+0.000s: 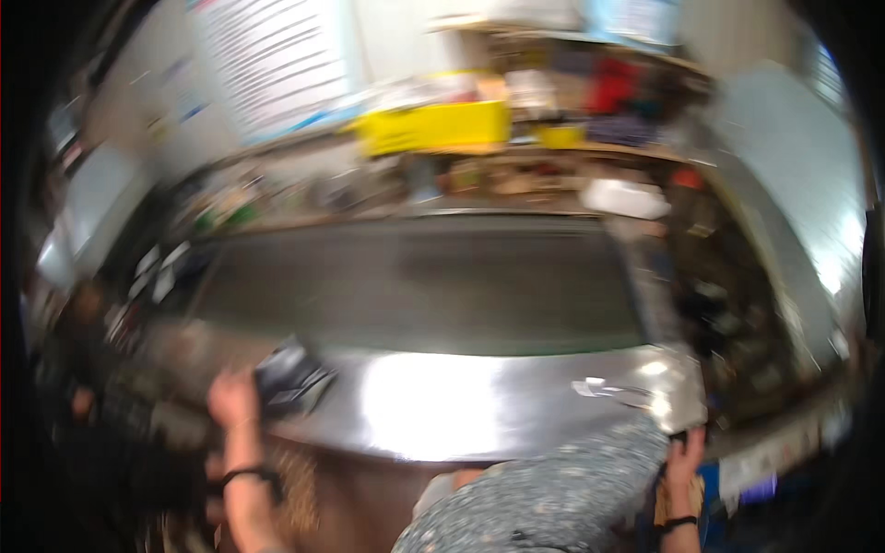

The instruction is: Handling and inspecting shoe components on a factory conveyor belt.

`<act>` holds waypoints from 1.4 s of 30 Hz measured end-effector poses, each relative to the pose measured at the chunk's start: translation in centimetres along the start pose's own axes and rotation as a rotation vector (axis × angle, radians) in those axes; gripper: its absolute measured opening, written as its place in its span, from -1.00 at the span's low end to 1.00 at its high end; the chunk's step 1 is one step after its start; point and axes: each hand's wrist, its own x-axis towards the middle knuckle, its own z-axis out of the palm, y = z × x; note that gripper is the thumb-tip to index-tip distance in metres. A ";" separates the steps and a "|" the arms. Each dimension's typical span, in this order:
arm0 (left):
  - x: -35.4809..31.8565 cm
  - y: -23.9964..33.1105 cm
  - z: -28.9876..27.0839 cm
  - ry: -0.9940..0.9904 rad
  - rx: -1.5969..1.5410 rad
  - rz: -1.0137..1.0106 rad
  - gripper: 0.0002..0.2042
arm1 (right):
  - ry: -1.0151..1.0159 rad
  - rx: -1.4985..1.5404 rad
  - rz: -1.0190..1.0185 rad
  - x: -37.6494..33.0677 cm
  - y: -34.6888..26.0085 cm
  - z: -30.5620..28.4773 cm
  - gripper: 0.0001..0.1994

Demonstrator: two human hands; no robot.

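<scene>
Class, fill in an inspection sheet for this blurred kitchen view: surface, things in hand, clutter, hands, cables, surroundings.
Surface: shiny steel counter in front of a long dark griddle.
Things in hand: dark packet at the left hand; too blurred to identify.
Clutter: pale crumpled scrap on the counter's right part.
Hands: left hand on the packet; right hand at the counter's right corner, fingers around something dark.
Cables: nothing seen.
Surroundings: yellow tub on the crowded shelf behind; speckled cloth below.
</scene>
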 end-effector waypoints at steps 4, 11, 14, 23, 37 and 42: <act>0.5 -12.1 1.2 -0.725 -0.516 -0.041 -0.40 | 0.118 0.104 0.218 -11.5 9.7 1.2 -0.70; -14.1 -0.8 -2.0 -0.471 -0.211 0.056 -0.02 | 0.091 0.399 0.527 -25.8 9.0 0.7 -0.85; -12.0 -3.3 -1.4 -0.617 -0.427 0.077 -0.32 | -0.043 0.640 0.642 -22.0 7.4 -0.3 -0.81; -20.7 -3.4 1.7 -1.083 -0.994 0.325 -0.43 | -0.162 0.626 0.010 -7.4 -16.4 -4.2 -0.60; -42.6 32.5 -8.1 -2.100 -1.123 0.563 -0.47 | 0.032 0.094 -0.542 -12.5 -25.7 -11.0 -0.48; -44.8 33.6 -9.9 -2.170 -1.161 0.373 -0.66 | -0.102 0.053 -0.364 -11.9 -28.1 -14.5 -0.50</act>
